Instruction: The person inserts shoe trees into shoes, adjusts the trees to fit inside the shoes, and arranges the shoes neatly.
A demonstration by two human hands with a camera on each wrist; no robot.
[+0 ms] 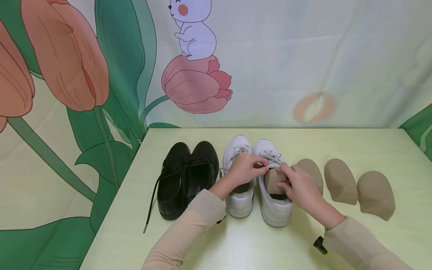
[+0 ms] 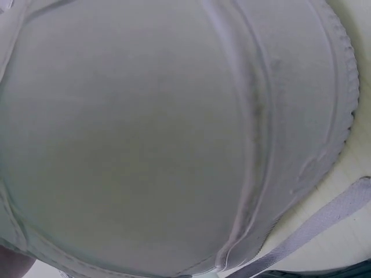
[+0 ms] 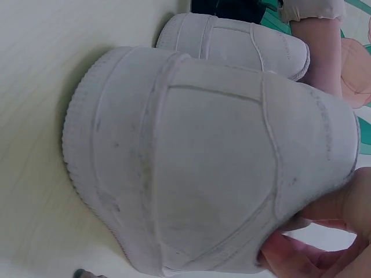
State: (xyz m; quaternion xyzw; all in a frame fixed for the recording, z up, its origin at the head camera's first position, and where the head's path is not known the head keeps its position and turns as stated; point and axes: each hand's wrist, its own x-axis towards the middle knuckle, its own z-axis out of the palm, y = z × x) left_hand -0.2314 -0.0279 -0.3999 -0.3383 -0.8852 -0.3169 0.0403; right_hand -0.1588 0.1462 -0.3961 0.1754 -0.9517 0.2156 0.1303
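Two white sneakers stand side by side mid-table: the left sneaker and the right sneaker. My left hand reaches across the left sneaker and pinches the right sneaker's tongue by the laces. My right hand grips a tan shoe insert that sits partly inside the right sneaker's opening. The left wrist view is filled by a white sneaker's heel. In the right wrist view the right sneaker's heel is close up, with my fingers at its top edge.
A pair of black lace-up shoes stands left of the sneakers, one lace trailing toward the table's left edge. Three more tan inserts lie to the right. A printed tulip cloth hangs behind.
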